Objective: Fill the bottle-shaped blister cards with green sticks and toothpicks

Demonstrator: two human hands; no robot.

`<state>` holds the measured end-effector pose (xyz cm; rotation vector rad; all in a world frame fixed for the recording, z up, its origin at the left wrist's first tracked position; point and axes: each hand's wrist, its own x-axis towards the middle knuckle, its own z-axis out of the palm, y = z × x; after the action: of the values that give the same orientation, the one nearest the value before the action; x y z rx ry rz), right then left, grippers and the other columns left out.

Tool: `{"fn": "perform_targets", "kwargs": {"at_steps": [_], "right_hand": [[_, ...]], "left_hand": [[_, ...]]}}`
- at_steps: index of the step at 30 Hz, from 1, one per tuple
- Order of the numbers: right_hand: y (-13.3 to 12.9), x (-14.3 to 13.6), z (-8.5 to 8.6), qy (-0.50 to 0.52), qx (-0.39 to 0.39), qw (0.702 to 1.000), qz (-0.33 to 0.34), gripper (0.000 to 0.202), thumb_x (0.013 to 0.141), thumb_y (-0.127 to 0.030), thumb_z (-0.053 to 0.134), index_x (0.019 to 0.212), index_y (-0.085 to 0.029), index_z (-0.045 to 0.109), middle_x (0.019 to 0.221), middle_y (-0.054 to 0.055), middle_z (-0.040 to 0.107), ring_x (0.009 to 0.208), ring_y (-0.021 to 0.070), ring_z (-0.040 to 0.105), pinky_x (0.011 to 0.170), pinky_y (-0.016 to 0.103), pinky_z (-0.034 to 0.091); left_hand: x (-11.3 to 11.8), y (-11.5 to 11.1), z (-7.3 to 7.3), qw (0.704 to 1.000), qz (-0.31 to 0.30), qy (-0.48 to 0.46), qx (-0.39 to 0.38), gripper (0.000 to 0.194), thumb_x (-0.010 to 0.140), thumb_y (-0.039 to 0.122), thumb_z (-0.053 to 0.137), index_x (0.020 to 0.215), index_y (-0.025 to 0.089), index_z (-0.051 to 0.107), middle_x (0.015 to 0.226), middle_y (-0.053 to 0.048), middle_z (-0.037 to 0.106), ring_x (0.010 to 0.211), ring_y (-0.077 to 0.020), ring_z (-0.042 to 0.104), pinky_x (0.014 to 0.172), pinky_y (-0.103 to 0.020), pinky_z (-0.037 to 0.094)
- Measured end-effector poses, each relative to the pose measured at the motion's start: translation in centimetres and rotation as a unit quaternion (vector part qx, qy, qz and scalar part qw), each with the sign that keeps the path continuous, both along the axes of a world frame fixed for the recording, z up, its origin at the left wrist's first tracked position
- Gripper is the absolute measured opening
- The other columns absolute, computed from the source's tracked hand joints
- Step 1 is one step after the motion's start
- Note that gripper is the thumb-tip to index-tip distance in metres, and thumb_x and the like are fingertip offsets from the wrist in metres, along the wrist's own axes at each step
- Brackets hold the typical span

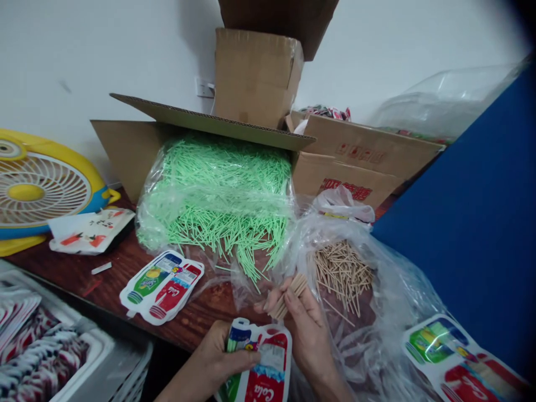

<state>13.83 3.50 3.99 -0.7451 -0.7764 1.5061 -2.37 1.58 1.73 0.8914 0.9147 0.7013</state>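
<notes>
My left hand [218, 357] is closed on a bottle-shaped packet [268, 368] printed with a red cola bottle and a green drink bottle, thumb across its front. Just to the right, my right hand [307, 324] grips a small bundle of brown sticks [288, 298] between thumb and fingers, above the packet's top edge. A heap of similar loose brown sticks [343, 273] lies in a clear plastic bag beside that hand. Behind both hands, a mass of thin green sticks [226, 195] spills from a clear bag in an open carton.
Another packet [163, 287] lies on the dark wooden table [117, 285]; one more [460, 363] is at lower right. A yellow fan [42, 184] stands left, above a white basket [96, 357] of packets. Cardboard boxes [255, 78] are behind, a blue panel [464, 223] right.
</notes>
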Motion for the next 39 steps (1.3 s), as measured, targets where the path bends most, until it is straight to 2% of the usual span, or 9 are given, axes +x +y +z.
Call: {"fn": "perform_targets", "kwargs": {"at_steps": [8,14,17,22,27,29,32,34,39], "right_hand": [[-0.3,-0.1,-0.5,0.000,-0.034,0.999,0.022,0.009,0.088,-0.032,0.058,0.094,-0.024,0.057,0.074,0.000,0.068,0.083,0.0185,0.067,0.073,0.029,0.052],[-0.7,-0.1,-0.6,-0.013,-0.064,0.998,-0.008,0.015,0.085,-0.035,0.062,0.092,-0.022,0.057,0.075,0.001,0.070,0.077,0.0188,0.069,0.076,0.032,0.053],[-0.9,0.2,-0.9,-0.028,-0.066,0.997,-0.013,0.015,0.085,-0.034,0.062,0.090,-0.021,0.059,0.083,0.004,0.073,0.093,0.0213,0.068,0.085,0.035,0.051],[-0.8,1.3,-1.3,-0.090,-0.016,0.992,0.081,0.009,0.087,-0.029,0.060,0.091,-0.021,0.064,0.111,0.006,0.069,0.105,0.0216,0.063,0.088,0.034,0.050],[0.3,1.9,-0.3,-0.113,0.031,0.991,0.064,0.027,0.090,-0.030,0.055,0.117,-0.030,0.055,0.125,0.005,0.061,0.108,0.0237,0.062,0.089,0.042,0.051],[0.5,1.9,0.1,-0.182,0.059,0.979,0.066,0.027,0.094,-0.033,0.048,0.120,-0.031,0.056,0.127,0.006,0.061,0.112,0.0239,0.060,0.093,0.044,0.048],[0.3,2.0,0.4,-0.340,0.110,0.928,0.102,0.032,0.095,-0.033,0.045,0.124,-0.030,0.058,0.130,0.005,0.059,0.123,0.0225,0.051,0.108,0.045,0.033],[0.1,2.2,0.4,-0.388,0.130,0.906,0.111,0.034,0.094,-0.033,0.047,0.126,-0.031,0.058,0.135,0.003,0.056,0.128,0.0217,0.046,0.112,0.044,0.027],[0.1,3.1,0.1,-0.375,0.130,0.912,0.101,0.034,0.091,-0.031,0.052,0.124,-0.029,0.060,0.133,0.003,0.057,0.127,0.0233,0.047,0.111,0.044,0.028]], "left_hand": [[0.2,0.1,-1.1,0.999,-0.005,-0.041,0.004,0.018,0.070,0.027,0.077,0.081,0.013,0.073,0.070,-0.001,0.071,0.060,-0.0144,0.059,0.059,-0.023,0.046],[0.3,0.2,-1.1,0.998,0.007,-0.067,0.004,0.015,0.071,0.023,0.078,0.082,0.014,0.074,0.072,-0.001,0.072,0.061,-0.0138,0.059,0.060,-0.022,0.046],[0.3,0.5,-0.9,0.997,0.011,-0.071,0.023,0.014,0.071,0.023,0.078,0.082,0.014,0.074,0.073,-0.001,0.073,0.061,-0.0133,0.060,0.061,-0.022,0.047],[0.3,1.2,-0.3,0.997,0.018,-0.053,0.060,0.013,0.074,0.024,0.075,0.085,0.016,0.074,0.077,0.000,0.074,0.067,-0.0140,0.063,0.062,-0.020,0.047],[0.2,1.8,0.0,0.996,0.012,-0.032,0.087,0.016,0.074,0.022,0.075,0.088,0.015,0.073,0.082,-0.001,0.075,0.073,-0.0160,0.065,0.068,-0.023,0.049],[0.1,2.1,0.0,0.995,0.015,-0.030,0.099,0.015,0.075,0.022,0.074,0.087,0.015,0.073,0.080,-0.002,0.075,0.072,-0.0162,0.065,0.069,-0.024,0.049],[0.0,2.6,-0.1,0.993,0.035,-0.026,0.113,0.014,0.076,0.025,0.073,0.084,0.014,0.073,0.079,-0.003,0.075,0.072,-0.0173,0.066,0.070,-0.026,0.050],[-0.1,2.8,-0.1,0.993,0.037,-0.022,0.113,0.015,0.076,0.026,0.073,0.083,0.013,0.074,0.079,-0.004,0.075,0.073,-0.0190,0.067,0.070,-0.027,0.050],[-0.5,3.0,0.3,0.992,0.036,-0.022,0.116,0.015,0.077,0.028,0.072,0.083,0.014,0.074,0.077,-0.003,0.075,0.072,-0.0182,0.066,0.070,-0.026,0.049]]}}
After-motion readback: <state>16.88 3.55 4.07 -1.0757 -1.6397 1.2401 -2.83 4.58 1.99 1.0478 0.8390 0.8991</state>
